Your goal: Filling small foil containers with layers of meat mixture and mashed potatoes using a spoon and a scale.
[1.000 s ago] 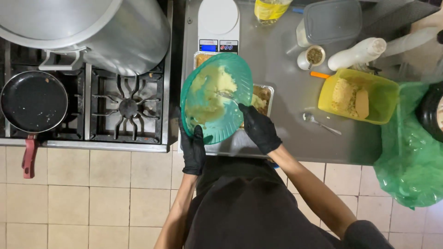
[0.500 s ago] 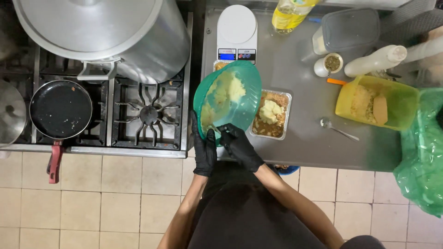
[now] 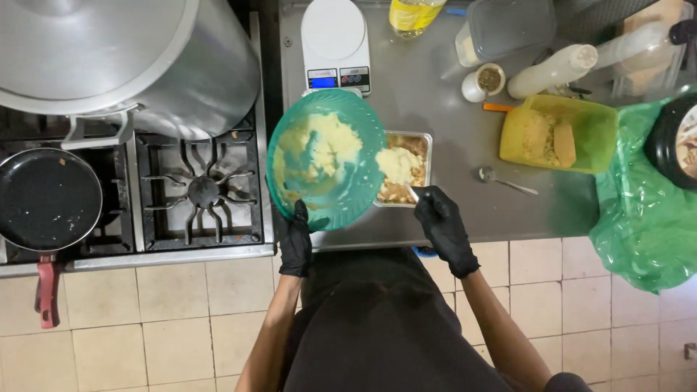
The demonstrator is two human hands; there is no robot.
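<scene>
Teal bowl (image 3: 327, 160) with pale mash is tilted over the foil tray (image 3: 406, 170) on the steel counter (image 3: 450, 109); the left hand (image 3: 296, 239), black-gloved, clamps its near rim with closed fingers. The right hand (image 3: 441, 218) pinches a small utensil (image 3: 412, 193) at the tray's near edge.

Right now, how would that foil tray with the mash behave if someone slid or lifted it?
The foil tray looks thin-walled, so it would probably flex or buckle if lifted by one edge. Piled with pale mash, it seems fairly heavy for its size. On the smooth steel counter it would likely slide easily when pushed rather than tip.
</scene>
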